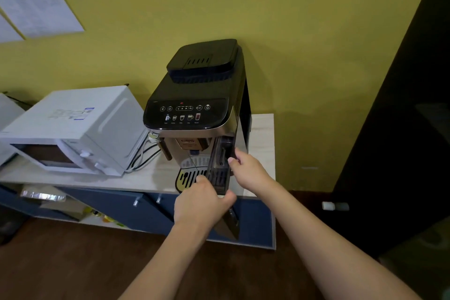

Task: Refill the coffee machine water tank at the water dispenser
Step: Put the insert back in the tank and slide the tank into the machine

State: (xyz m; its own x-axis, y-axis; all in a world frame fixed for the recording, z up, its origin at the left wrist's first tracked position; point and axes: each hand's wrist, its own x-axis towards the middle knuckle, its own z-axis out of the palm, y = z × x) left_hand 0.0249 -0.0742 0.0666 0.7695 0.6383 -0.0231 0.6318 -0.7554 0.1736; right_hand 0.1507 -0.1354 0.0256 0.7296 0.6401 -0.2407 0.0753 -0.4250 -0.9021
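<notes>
A black and silver coffee machine (194, 107) stands on a pale counter against the yellow wall. Its dark, see-through water tank (220, 161) sits at the machine's front right side, partly drawn out toward me. My left hand (204, 198) is closed around the tank's lower front corner, thumb under its bottom edge. My right hand (248, 169) holds the tank's upper right edge, fingers curled onto it. The tank's rear is hidden inside the machine. No water dispenser is in view.
A white microwave (80, 129) stands left of the machine, with cables (142, 158) trailing between them. The pale counter (146, 178) tops a blue cabinet (126, 207) with an open shelf of packets. A dark doorway or cupboard (401, 129) fills the right side. Papers hang on the wall upper left.
</notes>
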